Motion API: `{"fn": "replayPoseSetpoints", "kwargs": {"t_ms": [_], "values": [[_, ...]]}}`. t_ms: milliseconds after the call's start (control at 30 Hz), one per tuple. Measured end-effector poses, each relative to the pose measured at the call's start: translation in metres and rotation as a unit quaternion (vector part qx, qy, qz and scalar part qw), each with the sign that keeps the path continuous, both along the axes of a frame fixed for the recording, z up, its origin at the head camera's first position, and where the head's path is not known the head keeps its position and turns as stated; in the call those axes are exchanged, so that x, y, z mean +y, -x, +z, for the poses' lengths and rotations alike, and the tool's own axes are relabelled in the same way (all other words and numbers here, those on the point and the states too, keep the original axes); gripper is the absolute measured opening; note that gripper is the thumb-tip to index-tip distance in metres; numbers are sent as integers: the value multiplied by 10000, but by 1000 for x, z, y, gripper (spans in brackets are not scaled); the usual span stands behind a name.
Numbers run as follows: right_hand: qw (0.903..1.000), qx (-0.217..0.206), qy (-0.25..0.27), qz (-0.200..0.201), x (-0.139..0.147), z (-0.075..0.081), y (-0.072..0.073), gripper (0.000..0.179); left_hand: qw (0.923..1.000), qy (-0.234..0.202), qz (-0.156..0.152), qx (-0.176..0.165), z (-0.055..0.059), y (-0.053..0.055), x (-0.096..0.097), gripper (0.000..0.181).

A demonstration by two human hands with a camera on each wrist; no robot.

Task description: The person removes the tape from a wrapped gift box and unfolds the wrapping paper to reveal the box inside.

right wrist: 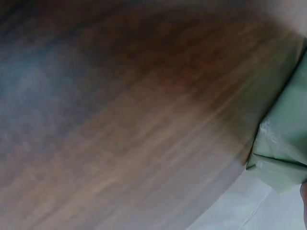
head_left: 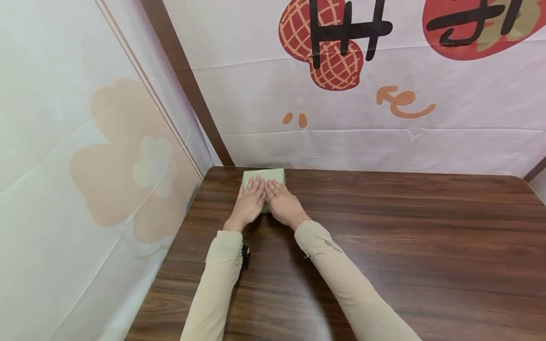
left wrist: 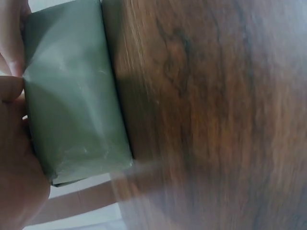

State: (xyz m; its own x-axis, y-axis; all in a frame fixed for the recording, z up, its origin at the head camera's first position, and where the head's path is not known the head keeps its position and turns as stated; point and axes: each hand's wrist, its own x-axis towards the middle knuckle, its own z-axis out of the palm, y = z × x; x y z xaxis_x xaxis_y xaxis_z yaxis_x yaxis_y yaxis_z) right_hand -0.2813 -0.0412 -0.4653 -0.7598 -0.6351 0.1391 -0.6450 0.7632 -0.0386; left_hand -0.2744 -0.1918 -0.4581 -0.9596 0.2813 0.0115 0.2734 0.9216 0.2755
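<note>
A box-shaped package in pale green wrapping [head_left: 276, 175] sits at the table's back left corner area. My left hand [head_left: 249, 202] lies on its top with the fingers straight and pointing toward the far edge. Beside it my right hand [head_left: 283, 202] also lies flat on the package, the fingertips of both nearly meeting. In the left wrist view one side of the green package [left wrist: 72, 96] faces the camera, smooth with slight creases, and part of the left hand [left wrist: 19, 167] shows at the left edge. Folded wrapping at one end of the package [right wrist: 283, 153] appears in the right wrist view.
The dark wood-grain table [head_left: 405, 246] stretches far to the right. Behind it hangs a printed fabric backdrop [head_left: 362, 147], close against the back edge. A pale wall sheet with a flower print [head_left: 115, 180] borders the left side.
</note>
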Motion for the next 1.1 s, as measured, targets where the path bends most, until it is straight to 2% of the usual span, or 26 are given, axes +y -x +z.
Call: {"fn": "replayPoseSetpoints", "kwargs": {"t_ms": [233, 467, 633, 1100], "values": [[9999, 140, 52, -23, 7, -7, -10, 46, 9995, 312, 48, -65, -2, -10, 9, 53], [9996, 178, 198, -22, 14, -13, -13, 46, 9994, 300, 162, 46, -3, -17, 19, 53], [9992, 117, 368, -101, 24, -14, -13, 46, 9991, 281, 203, 242, -5, -17, 31, 52], [9978, 178, 633, -97, 50, -6, -10, 45, 9989, 158, 97, 424, -4, -12, 54, 52]]}}
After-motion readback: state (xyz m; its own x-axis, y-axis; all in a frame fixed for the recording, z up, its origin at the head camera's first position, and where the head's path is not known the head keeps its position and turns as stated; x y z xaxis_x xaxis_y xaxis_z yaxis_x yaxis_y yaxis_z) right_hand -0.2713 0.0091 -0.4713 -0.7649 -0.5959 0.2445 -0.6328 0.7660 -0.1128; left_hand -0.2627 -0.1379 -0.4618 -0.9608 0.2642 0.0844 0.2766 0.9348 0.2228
